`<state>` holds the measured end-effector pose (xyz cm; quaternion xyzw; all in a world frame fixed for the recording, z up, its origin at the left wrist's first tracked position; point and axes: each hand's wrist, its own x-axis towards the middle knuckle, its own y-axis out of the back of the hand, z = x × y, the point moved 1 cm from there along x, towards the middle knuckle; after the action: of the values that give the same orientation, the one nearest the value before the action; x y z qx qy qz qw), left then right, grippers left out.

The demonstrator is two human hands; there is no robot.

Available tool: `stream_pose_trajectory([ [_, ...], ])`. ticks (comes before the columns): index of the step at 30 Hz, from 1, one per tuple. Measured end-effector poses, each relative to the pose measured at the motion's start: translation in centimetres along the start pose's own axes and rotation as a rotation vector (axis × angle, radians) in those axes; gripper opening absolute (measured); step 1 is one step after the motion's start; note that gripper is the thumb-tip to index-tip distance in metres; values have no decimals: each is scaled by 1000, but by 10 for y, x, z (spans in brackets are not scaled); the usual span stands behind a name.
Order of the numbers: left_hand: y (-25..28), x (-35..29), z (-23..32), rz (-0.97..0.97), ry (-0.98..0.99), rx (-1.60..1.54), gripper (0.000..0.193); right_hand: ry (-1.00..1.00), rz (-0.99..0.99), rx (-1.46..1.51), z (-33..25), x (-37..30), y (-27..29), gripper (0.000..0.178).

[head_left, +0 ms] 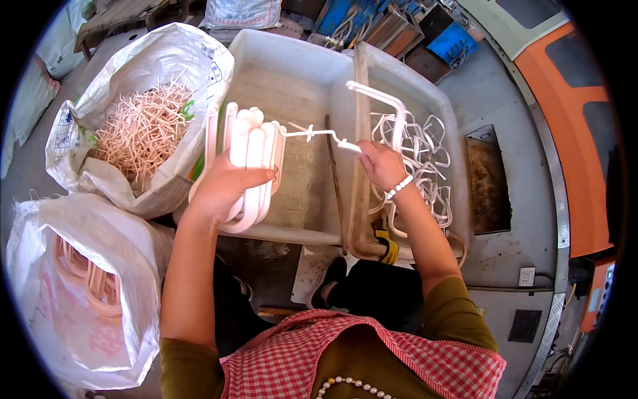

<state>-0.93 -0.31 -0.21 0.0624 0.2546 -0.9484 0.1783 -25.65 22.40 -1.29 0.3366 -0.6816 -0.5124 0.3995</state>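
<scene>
Pink-white plastic is crowding the left hand (226,189): from the head view I am seeing a stack of long rounded loops (254,156) standing roughly upright in its grasp, over the left side of a pale tub (286,70). Its thumb is pressing across the near face, while its other fingers are mostly hiding behind the stack. The right hand (384,165), wearing a white bead bracelet (399,187), is gripping a white bent tube (379,94) and a thin knobbed runner (310,132) between its fingers. That runner is reaching left to the stack's edge; whether it is joining on there, I cannot tell. Below the right hand, a heap of white loops (425,173) is lying in a second tub (359,213). A dark stick (336,179) is running along the right side of the first tub. To the left, one white sack (153,56) is holding tangled pink sprigs (143,130), and a nearer sack (143,246) is gaping around more pink loops (100,286). Orange machine panels (558,80) are standing at the far right, and a red checked apron (299,339) is covering the person's front.
</scene>
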Motion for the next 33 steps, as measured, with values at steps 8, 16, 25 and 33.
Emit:
stream_pose_trajectory([
  [8,-36,3,-28,80,32,-120,32,-739,279,988,19,16,4,12],
  [16,-40,6,-34,-88,61,-385,33,-395,-61,1082,-141,-4,-6,30],
  [25,-45,0,-36,-42,-47,-318,40,-459,-6,1803,-173,8,-12,54],
  [33,-54,-2,-38,-155,-286,56,58,-634,-176,2176,-103,33,-22,42],
])
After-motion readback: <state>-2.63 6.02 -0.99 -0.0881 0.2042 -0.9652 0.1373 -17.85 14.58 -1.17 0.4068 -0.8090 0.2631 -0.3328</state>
